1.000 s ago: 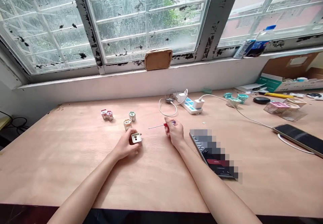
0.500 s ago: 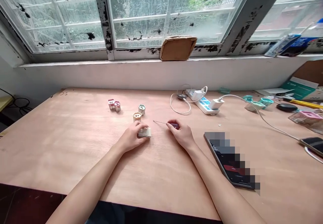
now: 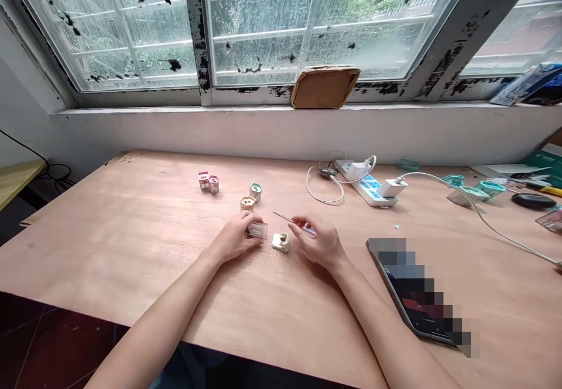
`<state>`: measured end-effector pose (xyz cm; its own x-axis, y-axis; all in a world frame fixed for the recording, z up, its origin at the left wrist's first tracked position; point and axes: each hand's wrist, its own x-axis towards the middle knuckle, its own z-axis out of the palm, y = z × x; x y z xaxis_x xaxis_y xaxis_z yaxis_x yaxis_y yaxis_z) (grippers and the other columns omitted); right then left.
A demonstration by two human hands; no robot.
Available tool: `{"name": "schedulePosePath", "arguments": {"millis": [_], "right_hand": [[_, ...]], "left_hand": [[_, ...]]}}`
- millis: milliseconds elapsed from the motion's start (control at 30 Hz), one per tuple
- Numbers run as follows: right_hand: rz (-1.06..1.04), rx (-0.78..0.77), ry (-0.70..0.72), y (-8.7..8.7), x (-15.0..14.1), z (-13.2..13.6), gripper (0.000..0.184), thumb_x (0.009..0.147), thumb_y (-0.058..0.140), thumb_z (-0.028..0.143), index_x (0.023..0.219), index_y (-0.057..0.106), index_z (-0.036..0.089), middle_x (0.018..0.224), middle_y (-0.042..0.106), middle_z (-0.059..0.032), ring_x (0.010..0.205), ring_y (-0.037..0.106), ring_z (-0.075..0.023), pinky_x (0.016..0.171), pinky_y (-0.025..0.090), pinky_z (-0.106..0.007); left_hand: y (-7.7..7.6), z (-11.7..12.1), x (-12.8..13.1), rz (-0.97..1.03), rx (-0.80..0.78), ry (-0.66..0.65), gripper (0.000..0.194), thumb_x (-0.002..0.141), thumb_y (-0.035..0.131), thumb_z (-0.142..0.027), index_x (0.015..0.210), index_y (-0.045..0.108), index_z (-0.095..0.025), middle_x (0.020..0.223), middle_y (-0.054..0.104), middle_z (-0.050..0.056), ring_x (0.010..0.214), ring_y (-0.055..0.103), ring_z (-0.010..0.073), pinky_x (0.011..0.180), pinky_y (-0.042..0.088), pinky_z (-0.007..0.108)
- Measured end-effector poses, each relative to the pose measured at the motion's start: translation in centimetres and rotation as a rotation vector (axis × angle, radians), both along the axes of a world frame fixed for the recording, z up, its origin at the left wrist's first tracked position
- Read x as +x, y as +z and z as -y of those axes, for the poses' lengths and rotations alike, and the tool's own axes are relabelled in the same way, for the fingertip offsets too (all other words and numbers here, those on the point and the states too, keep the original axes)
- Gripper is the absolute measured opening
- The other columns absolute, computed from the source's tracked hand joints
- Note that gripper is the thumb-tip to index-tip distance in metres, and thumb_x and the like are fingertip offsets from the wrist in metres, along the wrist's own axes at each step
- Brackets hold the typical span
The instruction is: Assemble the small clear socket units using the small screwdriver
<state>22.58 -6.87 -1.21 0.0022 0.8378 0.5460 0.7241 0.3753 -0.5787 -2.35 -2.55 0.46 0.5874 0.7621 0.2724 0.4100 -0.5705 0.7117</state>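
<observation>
My left hand [image 3: 237, 237] grips a small clear plastic sharpener case [image 3: 257, 230] lying sideways near the table's middle. Just right of the case, a cream sharpener top [image 3: 280, 242] rests on the wood, apart from both hands. My right hand [image 3: 320, 240] is closed round the purplish handle of a thin screwdriver [image 3: 283, 216], its metal shaft pointing left. Beyond my left hand stand a yellow-rimmed pencil sharpener [image 3: 247, 203] and a green-rimmed pencil sharpener [image 3: 255, 190]. Further left, two pink-topped pencil sharpeners [image 3: 209, 183] stand side by side.
A phone [image 3: 417, 295] lies right of my right forearm. Behind it are a white power strip [image 3: 366, 184] with plugged chargers, a trailing white cable [image 3: 478, 216] and teal plastic parts [image 3: 489, 188]. A cardboard piece [image 3: 325, 88] leans on the window.
The cream top has come off the clear case and sits on the table between my hands. My right hand keeps the screwdriver. The view has shifted slightly left.
</observation>
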Motion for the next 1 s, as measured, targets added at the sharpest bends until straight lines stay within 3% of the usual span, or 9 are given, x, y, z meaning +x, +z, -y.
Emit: {"name": "schedulePosePath", "arguments": {"millis": [100, 233, 400, 667, 867, 1000], "right_hand": [[0.048, -0.140, 0.141, 0.4, -1.0, 0.6, 0.025, 0.086, 0.068, 0.044, 0.101, 0.068, 0.024, 0.081, 0.072, -0.0039, 0.063, 0.061, -0.0175, 0.064, 0.049, -0.031], [0.124, -0.228, 0.279, 0.6, -1.5, 0.8, 0.036, 0.080, 0.075, 0.043, 0.110, 0.067, 0.027, 0.088, 0.072, -0.0017, 0.065, 0.060, -0.0160, 0.063, 0.048, -0.028], [0.128, -0.215, 0.263, 0.8, -1.4, 0.9, 0.017, 0.082, 0.070, 0.031, 0.098, 0.070, 0.026, 0.085, 0.071, -0.0015, 0.073, 0.062, -0.0172, 0.065, 0.047, -0.027], [-0.007, -0.325, 0.197, 0.6, -0.7, 0.6, 0.021, 0.082, 0.068, 0.041, 0.093, 0.070, 0.022, 0.082, 0.071, -0.0027, 0.062, 0.056, -0.0155, 0.058, 0.045, -0.028], [-0.072, -0.303, 0.196, 0.0, -0.2, 0.0, 0.021, 0.080, 0.070, 0.041, 0.090, 0.070, 0.023, 0.075, 0.069, -0.0012, 0.058, 0.054, -0.0149, 0.055, 0.045, -0.028], [-0.079, -0.293, 0.191, -0.4, -0.1, -0.3, 0.021, 0.078, 0.071, 0.041, 0.088, 0.070, 0.023, 0.068, 0.065, 0.0001, 0.056, 0.052, -0.0145, 0.053, 0.043, -0.027]], "left_hand": [[-0.1, -0.1, 0.0, -0.008, 0.018, -0.019, 0.043, 0.080, 0.075, -0.024, 0.123, 0.066, -0.025, 0.114, 0.063, 0.007, 0.103, 0.062, 0.0225, 0.090, 0.051, 0.034], [-0.1, -0.2, 0.1, 0.028, -0.023, 0.006, 0.063, 0.076, 0.080, -0.024, 0.134, 0.056, -0.023, 0.111, 0.066, 0.007, 0.091, 0.063, 0.0195, 0.081, 0.053, 0.032], [0.0, -0.3, 0.2, 0.053, -0.046, -0.005, 0.049, 0.075, 0.081, -0.030, 0.119, 0.062, -0.021, 0.100, 0.068, 0.004, 0.084, 0.063, 0.0175, 0.073, 0.053, 0.028], [0.3, -0.6, -0.3, 0.108, -0.042, 0.066, 0.050, 0.075, 0.082, -0.035, 0.119, 0.060, -0.023, 0.105, 0.070, 0.005, 0.097, 0.066, 0.0205, 0.079, 0.052, 0.029], [0.0, -0.7, -0.7, 0.194, -0.130, 0.068, 0.040, 0.076, 0.079, -0.032, 0.107, 0.056, -0.022, 0.102, 0.069, 0.003, 0.090, 0.066, 0.0175, 0.074, 0.055, 0.028], [0.1, -0.4, -0.7, 0.277, -0.193, 0.004, 0.048, 0.079, 0.075, -0.025, 0.122, 0.053, -0.024, 0.116, 0.066, 0.008, 0.102, 0.067, 0.0195, 0.083, 0.060, 0.032]]}}
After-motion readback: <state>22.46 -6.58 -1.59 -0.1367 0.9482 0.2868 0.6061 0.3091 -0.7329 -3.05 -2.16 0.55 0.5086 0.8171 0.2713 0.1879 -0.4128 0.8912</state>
